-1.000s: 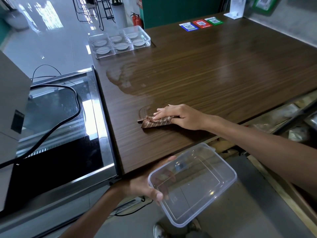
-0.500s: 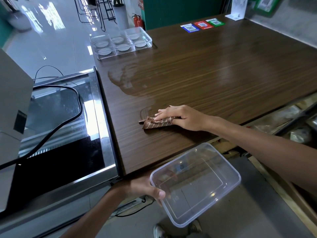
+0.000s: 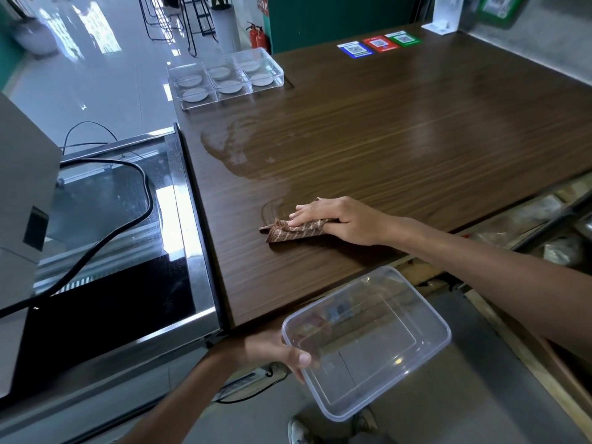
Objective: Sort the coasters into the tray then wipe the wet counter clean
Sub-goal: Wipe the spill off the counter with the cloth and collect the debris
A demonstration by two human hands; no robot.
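1. I open on the surface: a dark wood-grain counter (image 3: 400, 129) fills the middle of my view, with glossy floor beyond it at 11 o'clock and a glass-topped cabinet (image 3: 105, 219) with a black cable at 9 o'clock.
2. Nearest, at 6 o'clock, my left hand (image 3: 275, 354) pinches the rim of a clear empty container (image 3: 368, 341), thumb over the edge, held just below the counter's near edge.
3. Next out, my right hand (image 3: 333, 219) lies flat, fingers extended, pressing a striped brown cloth (image 3: 294, 230) onto the counter.
4. The puddle (image 3: 243, 152) spreads from just beyond the cloth toward 11 o'clock; a curved wet line sits right at the cloth's far edge.
5. I judge the wipe goes best with firm, even pressure, drawing water toward the near edge so the container can catch it, and refolding once the cloth is soaked.
6. Farthest, the clear tray (image 3: 226, 80) at 11 o'clock holds six round coasters (image 3: 230, 86), two per compartment; sorting looks done.
7. Hard to tell: the puddle's full outline under the glare, and how wet the cloth is. My fingers under the container are hidden.
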